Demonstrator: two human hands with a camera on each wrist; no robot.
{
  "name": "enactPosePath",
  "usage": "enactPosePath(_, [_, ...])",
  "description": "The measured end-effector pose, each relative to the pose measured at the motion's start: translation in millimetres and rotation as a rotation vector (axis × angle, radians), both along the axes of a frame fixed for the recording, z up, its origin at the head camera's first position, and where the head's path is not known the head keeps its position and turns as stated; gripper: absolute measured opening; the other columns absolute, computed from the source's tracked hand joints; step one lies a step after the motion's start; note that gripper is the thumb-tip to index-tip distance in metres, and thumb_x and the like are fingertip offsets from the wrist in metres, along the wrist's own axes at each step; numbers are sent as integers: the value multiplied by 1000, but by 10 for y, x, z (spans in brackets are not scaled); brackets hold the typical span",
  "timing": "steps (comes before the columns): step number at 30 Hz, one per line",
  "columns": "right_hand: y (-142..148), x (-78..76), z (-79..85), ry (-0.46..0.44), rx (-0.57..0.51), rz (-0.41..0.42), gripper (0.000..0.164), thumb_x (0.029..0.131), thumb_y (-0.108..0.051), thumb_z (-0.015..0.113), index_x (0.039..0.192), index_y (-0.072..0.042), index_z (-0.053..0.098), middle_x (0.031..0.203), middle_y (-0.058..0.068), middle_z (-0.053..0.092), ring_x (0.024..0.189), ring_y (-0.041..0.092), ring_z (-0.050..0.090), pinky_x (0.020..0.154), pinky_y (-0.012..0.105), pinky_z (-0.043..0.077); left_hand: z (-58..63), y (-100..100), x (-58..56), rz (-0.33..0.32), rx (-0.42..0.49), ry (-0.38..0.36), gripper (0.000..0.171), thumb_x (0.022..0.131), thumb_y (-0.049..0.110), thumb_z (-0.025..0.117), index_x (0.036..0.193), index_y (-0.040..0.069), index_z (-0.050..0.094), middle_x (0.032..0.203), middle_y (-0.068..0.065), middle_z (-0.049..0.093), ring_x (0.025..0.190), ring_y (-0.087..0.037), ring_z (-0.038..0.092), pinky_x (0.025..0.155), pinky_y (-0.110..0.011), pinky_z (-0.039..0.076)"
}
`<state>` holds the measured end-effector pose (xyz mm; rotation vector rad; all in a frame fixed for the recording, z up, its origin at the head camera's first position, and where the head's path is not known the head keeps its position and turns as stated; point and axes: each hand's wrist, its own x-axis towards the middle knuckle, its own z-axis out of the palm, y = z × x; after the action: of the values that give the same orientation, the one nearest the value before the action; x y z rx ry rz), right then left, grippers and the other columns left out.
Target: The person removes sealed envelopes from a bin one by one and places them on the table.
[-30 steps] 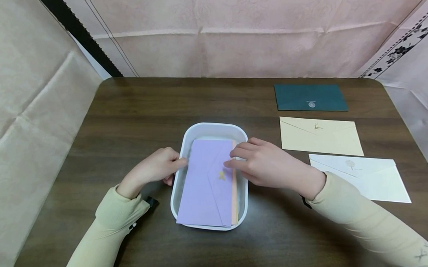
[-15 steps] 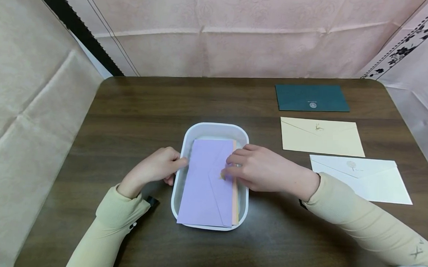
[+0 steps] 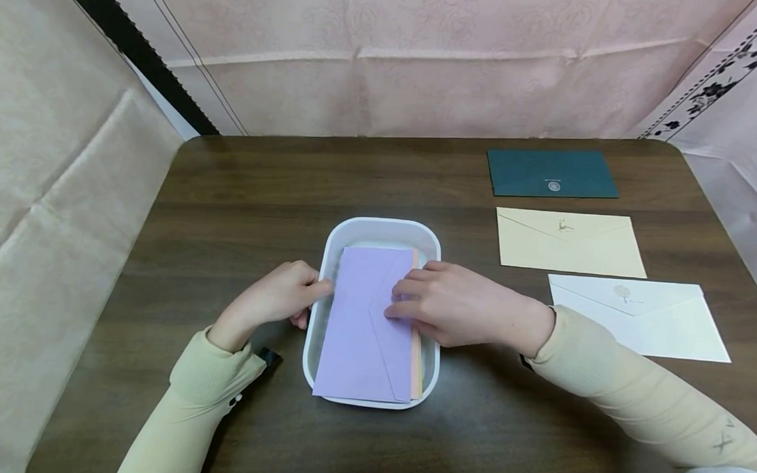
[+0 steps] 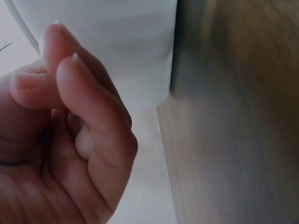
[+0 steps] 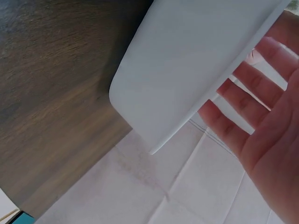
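Note:
A white plastic tray (image 3: 382, 225) holds a lilac envelope (image 3: 356, 340) on top, with the edge of a peach one (image 3: 417, 377) showing beneath it. At the tray's left side, my left hand (image 3: 270, 299) pinches the rim, thumb over it and curled fingers against the outside wall. My right hand (image 3: 460, 305) reaches in over the right rim, fingertips resting on the lilac envelope and covering its gold emblem. In the right wrist view, the right hand's fingers (image 5: 245, 95) extend fairly straight across the tray's rim; their tips are hidden behind the wall.
Along the right of the brown wooden table (image 3: 248, 190) lie a dark green envelope (image 3: 551, 169), a cream one (image 3: 569, 246) and a white one (image 3: 657, 316), one below another. Pale cloth (image 3: 459, 79) hangs behind the table and at both sides.
My right hand has slid slightly down and left over the lilac envelope, now hiding the gold emblem. My left hand and the tray stay essentially where they were.

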<state>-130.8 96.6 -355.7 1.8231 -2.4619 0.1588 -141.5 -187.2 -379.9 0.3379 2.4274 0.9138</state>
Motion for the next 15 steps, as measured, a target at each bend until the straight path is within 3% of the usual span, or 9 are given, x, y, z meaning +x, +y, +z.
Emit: enactPosePath(15, [-80, -10, -39, 19, -35, 125, 28, 83, -19, 58, 108, -16, 69, 103, -2, 61, 96, 16, 56, 89, 32, 42, 19, 11, 1, 2, 14, -15, 35, 90, 20, 47, 60, 7, 60, 45, -4, 52, 41, -16, 53, 43, -29, 42])
